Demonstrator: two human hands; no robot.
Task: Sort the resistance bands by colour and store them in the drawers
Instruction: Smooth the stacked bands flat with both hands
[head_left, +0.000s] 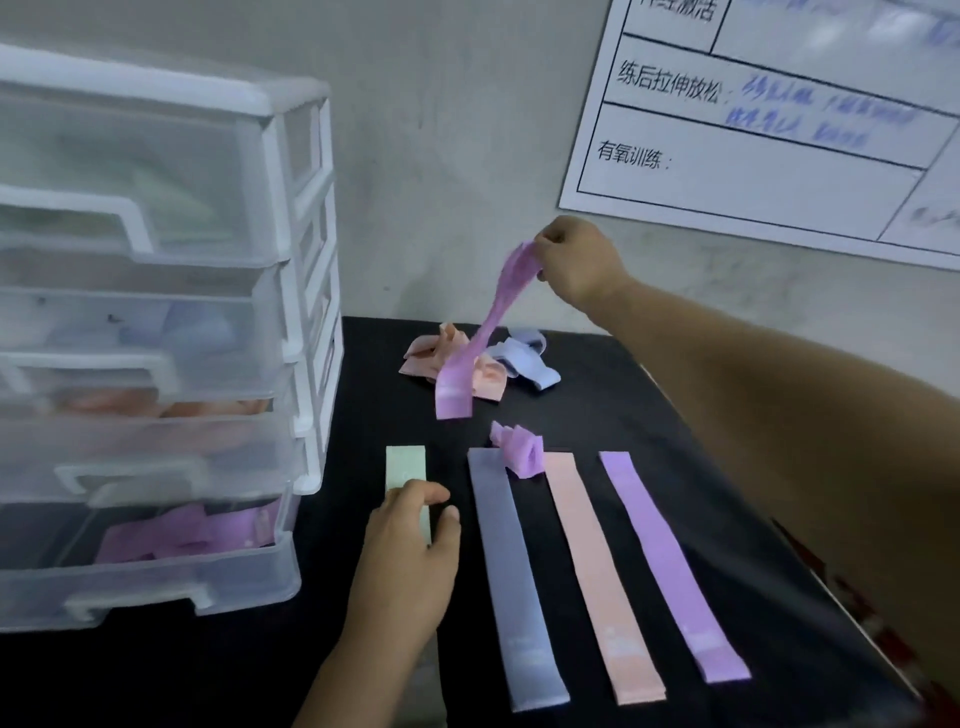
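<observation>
my right hand (576, 260) is pinching a purple band (480, 343) above the pile (457, 358) at centre frame; my left hand (410, 551) is resting loosely on the green band (405, 465), lower centre, beside the drawers (156, 338).

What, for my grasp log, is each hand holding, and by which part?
The right hand pinches a purple band by its upper end. The left hand rests on the near part of the green band; a grip cannot be told.
</observation>
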